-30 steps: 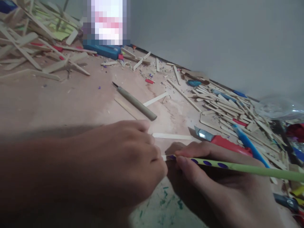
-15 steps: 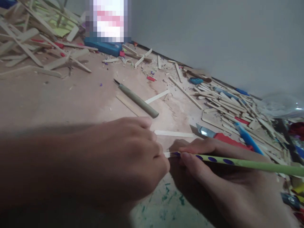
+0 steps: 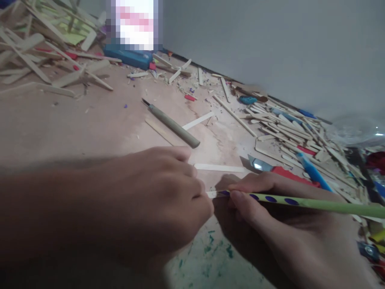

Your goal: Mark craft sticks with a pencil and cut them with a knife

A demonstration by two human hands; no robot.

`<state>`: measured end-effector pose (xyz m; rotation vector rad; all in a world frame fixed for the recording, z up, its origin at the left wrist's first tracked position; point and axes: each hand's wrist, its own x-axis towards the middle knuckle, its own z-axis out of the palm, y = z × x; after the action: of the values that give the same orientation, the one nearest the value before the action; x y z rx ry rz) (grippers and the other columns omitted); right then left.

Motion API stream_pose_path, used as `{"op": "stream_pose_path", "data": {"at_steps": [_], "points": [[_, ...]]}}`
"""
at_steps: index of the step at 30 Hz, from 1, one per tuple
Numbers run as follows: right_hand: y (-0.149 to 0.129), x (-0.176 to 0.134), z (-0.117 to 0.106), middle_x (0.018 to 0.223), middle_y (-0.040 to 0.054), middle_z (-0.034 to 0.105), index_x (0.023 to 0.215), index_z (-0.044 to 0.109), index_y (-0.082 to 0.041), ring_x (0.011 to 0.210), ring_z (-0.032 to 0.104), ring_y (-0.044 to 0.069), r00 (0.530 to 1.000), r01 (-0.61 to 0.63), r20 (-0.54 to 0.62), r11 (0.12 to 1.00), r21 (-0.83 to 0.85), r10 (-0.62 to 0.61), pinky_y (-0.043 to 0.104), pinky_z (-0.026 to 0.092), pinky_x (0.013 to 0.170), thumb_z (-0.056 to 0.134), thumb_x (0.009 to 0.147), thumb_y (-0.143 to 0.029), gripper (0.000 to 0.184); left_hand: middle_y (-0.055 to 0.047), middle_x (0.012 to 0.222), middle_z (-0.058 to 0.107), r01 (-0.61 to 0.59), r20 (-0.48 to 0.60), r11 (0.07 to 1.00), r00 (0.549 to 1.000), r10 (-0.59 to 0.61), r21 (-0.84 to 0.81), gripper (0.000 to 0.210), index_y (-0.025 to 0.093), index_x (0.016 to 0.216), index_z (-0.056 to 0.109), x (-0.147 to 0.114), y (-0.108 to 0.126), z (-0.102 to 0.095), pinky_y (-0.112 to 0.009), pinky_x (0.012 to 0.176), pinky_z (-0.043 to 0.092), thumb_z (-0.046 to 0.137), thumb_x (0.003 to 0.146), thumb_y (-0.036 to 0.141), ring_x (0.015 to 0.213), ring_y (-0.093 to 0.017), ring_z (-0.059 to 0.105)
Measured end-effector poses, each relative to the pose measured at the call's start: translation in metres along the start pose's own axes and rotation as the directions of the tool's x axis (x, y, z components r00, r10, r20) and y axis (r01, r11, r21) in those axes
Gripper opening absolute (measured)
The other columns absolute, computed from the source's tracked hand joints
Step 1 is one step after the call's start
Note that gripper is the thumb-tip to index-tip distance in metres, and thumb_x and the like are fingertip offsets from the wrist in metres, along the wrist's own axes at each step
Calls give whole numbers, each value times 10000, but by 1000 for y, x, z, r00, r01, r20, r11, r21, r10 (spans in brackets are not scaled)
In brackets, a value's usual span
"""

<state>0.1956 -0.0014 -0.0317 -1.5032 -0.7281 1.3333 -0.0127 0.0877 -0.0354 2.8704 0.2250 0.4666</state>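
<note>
While the left hand (image 3: 162, 196) clamps a stick (image 3: 212, 195) (mostly hidden), the right hand (image 3: 297, 237) pinches a pencil (image 3: 319, 205).

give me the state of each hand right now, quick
Left hand: closed, holding a pale stick.
Right hand: closed, holding a green pencil.

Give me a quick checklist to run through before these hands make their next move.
1. Green pencil gripped: ok; the right hand pinches it between thumb and fingers.
2. Left hand grip: cannot tell; its curled fingers hide what is beneath.
3. Pencil tip touching anything: cannot tell; too unclear beside the left hand.
4. Red-handled knife blade covered: not ok; the blade is bare, just beyond the right hand.
5. Carving tool set down: ok; it lies on the table beyond the left hand.
</note>
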Motion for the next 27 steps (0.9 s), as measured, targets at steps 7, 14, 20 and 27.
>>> {"op": "stream_pose_path", "data": {"at_steps": [7,14,20,27], "points": [[1,0,-1,689,50,759,686,777,-275,432,552,122,1000,-14,-2,1000,-4,14,211,356,380,1055,616,-454,337,50,692,647,16,-10,1000,1000,-16,0,205,226,726,566,0,1,1,-384,717,461,655,853,93,589,-155,571],[-3,-1,-1,661,22,702,682,766,-274,493,535,124,996,-37,-77,999,-40,34,211,405,424,1044,619,-459,340,47,688,647,2,-9,1000,1000,-3,-22,226,217,701,564,3,4,-3,-391,703,491,693,833,88,582,-149,552],[-4,-2,0,657,40,723,687,767,-274,475,525,126,996,-74,-56,997,-28,72,215,375,417,1059,592,-457,358,45,670,641,17,0,999,1000,-17,-41,280,221,673,530,6,3,0,-373,695,479,690,850,75,563,-137,517],[-3,-1,-1,648,38,701,698,763,-257,481,550,136,997,-55,-48,997,-48,53,220,364,414,1060,604,-467,375,49,658,633,-5,17,1000,1000,5,-30,275,227,673,543,5,3,2,-403,674,452,729,822,91,548,-143,504]]}}
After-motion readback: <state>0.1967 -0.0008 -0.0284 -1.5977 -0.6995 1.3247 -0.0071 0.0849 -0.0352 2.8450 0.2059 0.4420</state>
